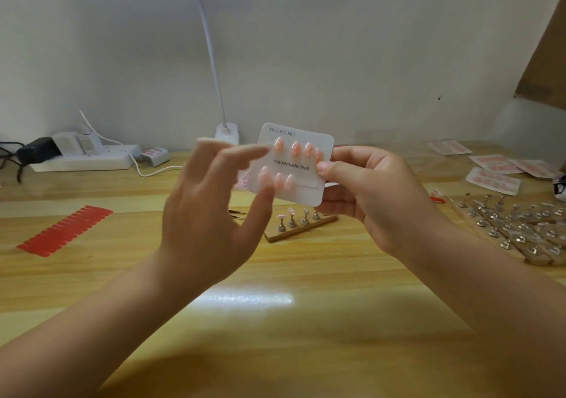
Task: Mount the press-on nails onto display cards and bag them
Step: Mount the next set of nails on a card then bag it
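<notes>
Resting under everything: the wooden table (306,321), pale and glossy, against a white wall.
Lamp: a white gooseneck lamp (226,131) stands at the table's back edge, middle.
Power strip: a white power strip (85,160) with plugs lies at the back left edge.
Red strip: a red strip of nail tips (66,229) lies slantwise near the left edge.
Metal stands: many small metal stands (517,226) on wooden bars crowd the right edge.
Finished cards: bagged cards (493,180) lie toward the back right corner.
Wooden holder: a short wooden holder (301,224) sits mid-table, below the raised card.
Right hand: the right hand (373,195) pinches the display card (294,165) by its right edge, thumb in front, above the table's middle.
Left hand: the left hand (211,211) is blurred, fingers loosely spread, its thumb at the card's lower left edge.
Nails: pink press-on nails (295,149) sit in two rows on the card.
</notes>
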`<act>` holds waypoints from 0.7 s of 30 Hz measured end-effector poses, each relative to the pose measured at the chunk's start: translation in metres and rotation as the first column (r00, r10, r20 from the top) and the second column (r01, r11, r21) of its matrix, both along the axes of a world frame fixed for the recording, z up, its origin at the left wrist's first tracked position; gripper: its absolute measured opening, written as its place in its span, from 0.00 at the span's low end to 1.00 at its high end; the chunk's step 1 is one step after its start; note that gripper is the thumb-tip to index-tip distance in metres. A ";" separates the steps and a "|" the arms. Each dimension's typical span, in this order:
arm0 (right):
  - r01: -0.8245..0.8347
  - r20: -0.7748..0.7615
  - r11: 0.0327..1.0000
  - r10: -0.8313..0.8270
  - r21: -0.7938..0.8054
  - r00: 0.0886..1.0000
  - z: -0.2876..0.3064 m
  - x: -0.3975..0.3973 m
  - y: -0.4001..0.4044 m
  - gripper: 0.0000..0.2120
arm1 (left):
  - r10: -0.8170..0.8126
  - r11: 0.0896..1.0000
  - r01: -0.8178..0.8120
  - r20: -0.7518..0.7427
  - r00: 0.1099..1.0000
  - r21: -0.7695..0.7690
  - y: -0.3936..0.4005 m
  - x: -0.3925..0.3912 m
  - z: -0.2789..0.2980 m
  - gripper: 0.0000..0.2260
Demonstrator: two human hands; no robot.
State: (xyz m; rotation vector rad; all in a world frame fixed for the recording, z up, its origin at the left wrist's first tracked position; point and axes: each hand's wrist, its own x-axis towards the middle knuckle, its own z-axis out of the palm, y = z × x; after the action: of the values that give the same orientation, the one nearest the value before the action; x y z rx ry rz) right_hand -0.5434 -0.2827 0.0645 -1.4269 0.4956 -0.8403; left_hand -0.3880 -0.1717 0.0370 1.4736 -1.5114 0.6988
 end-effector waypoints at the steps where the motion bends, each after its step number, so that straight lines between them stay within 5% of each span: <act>1: 0.005 0.000 1.000 -0.005 -0.007 1.000 0.000 0.000 -0.001 0.05 | -0.004 0.999 0.010 -0.144 0.990 0.041 0.000 -0.001 0.001 0.16; 3: 0.003 -0.001 1.000 -0.003 -0.018 1.000 -0.001 0.000 -0.001 0.06 | -0.046 0.982 0.132 -0.502 0.864 0.136 -0.002 -0.005 0.004 0.13; 5: -0.006 0.002 1.000 0.006 -0.018 1.000 -0.002 0.001 -0.001 0.06 | -0.082 0.946 0.294 -0.772 0.630 0.139 -0.004 -0.005 0.006 0.08; 8: -0.026 -0.020 1.000 0.026 -0.002 0.999 -0.003 0.001 -0.001 0.06 | -0.070 0.924 0.366 -0.891 0.449 0.112 -0.006 -0.005 0.008 0.03; 12: -0.132 -0.062 0.986 0.139 0.104 0.988 -0.009 0.004 0.004 0.09 | -0.090 0.925 0.374 -0.914 0.396 0.071 -0.005 -0.006 0.008 0.05; 21: -0.162 -0.009 0.987 0.162 -0.019 0.987 -0.022 0.008 0.006 0.05 | -0.125 0.918 0.396 -0.921 0.369 0.034 -0.004 -0.010 0.007 0.07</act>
State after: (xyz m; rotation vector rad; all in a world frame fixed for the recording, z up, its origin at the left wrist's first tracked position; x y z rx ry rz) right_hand -0.5356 -0.2764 0.0429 -1.4683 0.3718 -0.7111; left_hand -0.3975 -0.1758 0.0439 1.3485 -0.8812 -0.5359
